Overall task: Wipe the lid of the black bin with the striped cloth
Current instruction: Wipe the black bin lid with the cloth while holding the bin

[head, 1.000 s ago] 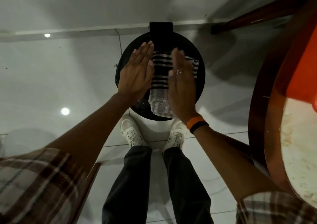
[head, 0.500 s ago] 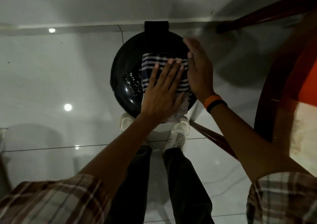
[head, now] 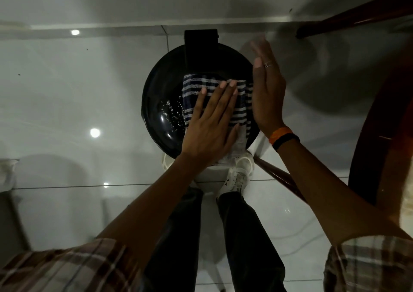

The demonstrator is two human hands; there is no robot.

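Left hand (head: pixel 210 126) flat, fingers spread, gripping nothing, pressing the navy-and-white striped cloth (head: pixel 242 106) onto the round glossy black bin lid (head: pixel 161 103), right hand (head: pixel 267 94) open, flat, beside the cloth's right edge.

My left hand (head: pixel 212 121) hid much of the striped cloth (head: pixel 242 103); my right hand's fingertips (head: pixel 257 45) were blurred; my left shoe (head: pixel 166 163) barely showed.
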